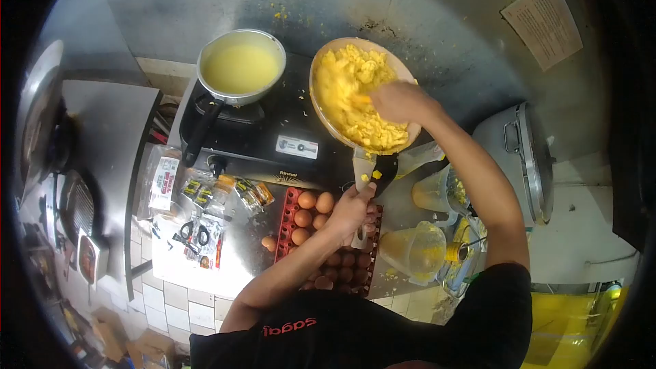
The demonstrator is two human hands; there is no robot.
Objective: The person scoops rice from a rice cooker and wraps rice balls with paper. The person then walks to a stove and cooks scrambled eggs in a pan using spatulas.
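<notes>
My left hand (350, 216) is wrapped round the pale handle of a frying pan (315, 99) on the right side of the stove. Scrambled eggs (372, 135) in bright yellow curds fill the pan. Over them, my right hand (402, 102) is closed on an orange utensil (360, 98); its working end is blurred among the eggs, so its exact kind is hidden. Below my left hand lies a red egg tray (281, 246) with several brown eggs (301, 236). A saucepan (207, 85) of pale yellow liquid stands on the left side of the stove.
The black stove (266, 140) backs onto a metal wall. Right of the egg tray stand plastic jugs (410, 249) with yellow residue and a large lidded pot (502, 143). Packets (205, 191) and black scissors (195, 234) lie at the left. One loose egg (269, 243) sits beside the tray.
</notes>
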